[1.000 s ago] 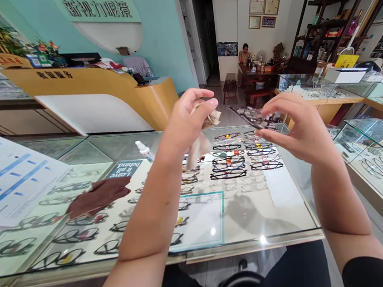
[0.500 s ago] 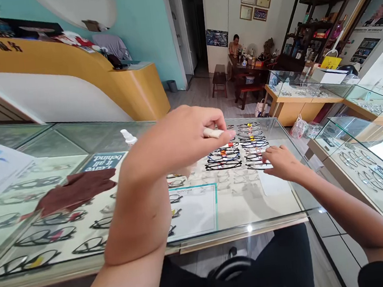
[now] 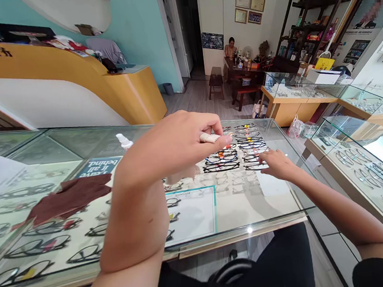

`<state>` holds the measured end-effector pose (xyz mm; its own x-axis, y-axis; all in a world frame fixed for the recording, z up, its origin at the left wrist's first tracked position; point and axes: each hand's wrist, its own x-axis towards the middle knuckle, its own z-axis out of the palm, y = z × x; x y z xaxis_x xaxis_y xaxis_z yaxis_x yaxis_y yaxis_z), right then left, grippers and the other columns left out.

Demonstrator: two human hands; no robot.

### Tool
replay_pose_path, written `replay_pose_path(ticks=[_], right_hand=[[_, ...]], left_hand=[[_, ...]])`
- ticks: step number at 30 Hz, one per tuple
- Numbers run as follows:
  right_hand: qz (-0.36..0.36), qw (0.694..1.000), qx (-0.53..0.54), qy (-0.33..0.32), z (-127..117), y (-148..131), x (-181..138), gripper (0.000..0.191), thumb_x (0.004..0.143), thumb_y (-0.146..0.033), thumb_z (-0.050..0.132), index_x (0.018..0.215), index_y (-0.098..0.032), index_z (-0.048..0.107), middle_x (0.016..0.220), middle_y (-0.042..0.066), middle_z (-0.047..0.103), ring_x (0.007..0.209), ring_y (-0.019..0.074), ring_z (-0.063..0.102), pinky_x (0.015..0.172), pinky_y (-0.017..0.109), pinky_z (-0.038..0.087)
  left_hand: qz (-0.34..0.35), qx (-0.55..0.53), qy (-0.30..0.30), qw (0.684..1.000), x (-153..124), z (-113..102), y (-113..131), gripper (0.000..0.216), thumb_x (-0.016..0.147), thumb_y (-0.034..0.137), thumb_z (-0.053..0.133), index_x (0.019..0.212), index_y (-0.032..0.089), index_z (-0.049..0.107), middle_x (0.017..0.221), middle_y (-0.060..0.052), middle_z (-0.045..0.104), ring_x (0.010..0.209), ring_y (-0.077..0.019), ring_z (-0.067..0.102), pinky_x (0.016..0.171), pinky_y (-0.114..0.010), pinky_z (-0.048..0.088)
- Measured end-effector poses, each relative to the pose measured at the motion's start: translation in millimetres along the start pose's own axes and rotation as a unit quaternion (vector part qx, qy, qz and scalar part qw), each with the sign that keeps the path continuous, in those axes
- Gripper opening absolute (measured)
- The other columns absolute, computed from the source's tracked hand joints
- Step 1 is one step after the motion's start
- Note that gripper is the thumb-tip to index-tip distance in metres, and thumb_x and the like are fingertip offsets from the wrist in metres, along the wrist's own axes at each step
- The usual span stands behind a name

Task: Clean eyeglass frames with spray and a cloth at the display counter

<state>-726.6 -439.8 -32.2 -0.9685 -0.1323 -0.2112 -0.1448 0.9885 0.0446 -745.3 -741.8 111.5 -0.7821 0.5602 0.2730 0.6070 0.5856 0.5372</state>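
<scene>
My left hand [image 3: 174, 147] is raised over the glass counter [image 3: 273, 208] and pinches a beige cleaning cloth [image 3: 210, 137] between thumb and fingers. The rest of the cloth hangs under the palm. My right hand [image 3: 278, 165] is low on the counter top at the near end of two columns of spectacles [image 3: 236, 150]. Its bent fingers close on the nearest pair of glasses [image 3: 253, 166] in the right column, which rests on the glass.
A brown cloth [image 3: 70, 199] and a small spray bottle [image 3: 124, 141] lie on the counter to the left. More frames show under the glass. Display cases [image 3: 367, 157] stand to the right, a yellow reception desk [image 3: 110, 83] behind. A person [image 3: 231, 50] sits at a far table.
My right hand has come down from chest height with the glasses to the counter by the rows. My left hand has stayed raised with the cloth. The view has tilted down.
</scene>
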Motion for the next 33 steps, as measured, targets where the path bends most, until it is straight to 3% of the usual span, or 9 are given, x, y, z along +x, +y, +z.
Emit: replay_pose_path(ticks=[4,9,15,25,30,33], right_hand=[[0.001,1.0,0.001,-0.009,1.0,2.4,3.8,0.023,0.1,-0.028,0.076,0.121,-0.019,0.069,0.132,0.01,0.076,0.13,0.0312,0.066,0.099,0.038,0.042],[-0.001,1.0,0.011,-0.02,-7.9,5.3,5.8,0.027,0.098,-0.028,0.077,0.124,-0.021,0.071,0.133,0.009,0.077,0.128,0.028,0.069,0.097,0.033,0.045],[0.045,0.999,0.012,-0.017,-27.9,7.0,17.9,0.029,0.107,-0.029,0.061,0.131,-0.023,0.076,0.124,0.01,0.08,0.118,0.0263,0.074,0.087,0.03,0.049],[0.059,0.998,-0.001,-0.023,-33.2,1.6,31.1,0.028,0.1,-0.027,0.072,0.126,-0.027,0.084,0.122,0.009,0.082,0.113,0.024,0.076,0.087,0.027,0.051],[0.053,0.999,-0.001,0.005,-59.7,5.6,15.9,0.026,0.103,-0.033,0.07,0.124,-0.028,0.084,0.113,0.007,0.082,0.105,0.0235,0.074,0.079,0.028,0.046],[0.028,0.996,0.013,0.078,-87.5,5.6,5.1,0.024,0.101,-0.031,0.069,0.119,-0.027,0.085,0.097,0.004,0.08,0.091,0.0201,0.071,0.073,0.028,0.04]], left_hand=[[-0.023,0.079,-0.04,0.996,-0.5,-4.1,6.3,0.035,0.093,0.058,0.062,0.085,0.025,0.071,0.063,-0.001,0.066,0.062,-0.0216,0.059,0.066,-0.033,0.037],[-0.036,0.074,-0.025,0.996,-1.1,-2.6,5.5,0.039,0.09,0.063,0.062,0.084,0.025,0.071,0.067,-0.002,0.067,0.058,-0.0195,0.057,0.063,-0.032,0.035],[-0.029,0.048,-0.008,0.998,-1.4,-1.0,3.6,0.039,0.088,0.062,0.066,0.082,0.025,0.075,0.064,-0.001,0.063,0.056,-0.0195,0.058,0.064,-0.031,0.037],[-0.004,0.041,0.011,0.999,-4.4,0.0,2.1,0.037,0.088,0.061,0.065,0.078,0.026,0.072,0.062,0.0,0.064,0.051,-0.0193,0.055,0.059,-0.032,0.036],[0.008,0.04,0.01,0.999,-4.1,-3.2,-1.3,0.037,0.091,0.06,0.065,0.078,0.026,0.072,0.061,0.0,0.066,0.052,-0.0194,0.057,0.059,-0.032,0.036],[0.057,0.012,-0.032,0.998,-3.4,3.9,11.5,0.033,0.094,0.052,0.065,0.077,0.025,0.072,0.061,0.001,0.066,0.056,-0.0182,0.06,0.061,-0.03,0.04]])
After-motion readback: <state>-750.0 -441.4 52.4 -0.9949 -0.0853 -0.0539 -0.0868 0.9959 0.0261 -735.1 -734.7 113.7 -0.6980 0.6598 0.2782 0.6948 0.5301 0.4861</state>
